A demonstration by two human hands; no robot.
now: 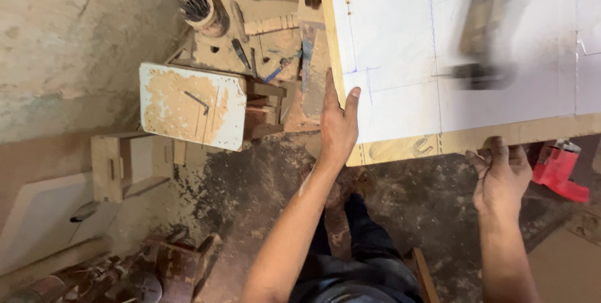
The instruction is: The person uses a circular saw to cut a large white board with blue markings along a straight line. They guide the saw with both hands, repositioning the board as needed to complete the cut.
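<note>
**Both hands on the corner of a white-faced board**

At the board's near corner, the left hand [338,129] lies flat against the side edge of the white board [400,52], fingers extended upward along the edge, thumb resting on the white face. Palm pressed to the edge; not closed around anything.

Right hand [501,174] grips the near edge of the same board from below: fingers curl up over the raw wood edge, knuckles toward the camera. The board extends up and away from both hands; blue pencil lines cross its face.

Above the right hand, a blurred dark tool [485,71] lies on the white face; its kind cannot be told.

Just right of the right hand, below the board edge, sits a red tool [559,171].

Left of the left hand, well apart, a small dust-covered white table [191,106] stands on the floor. Beyond it, a round brush [200,9] rests on a dusty wooden stand.
</note>
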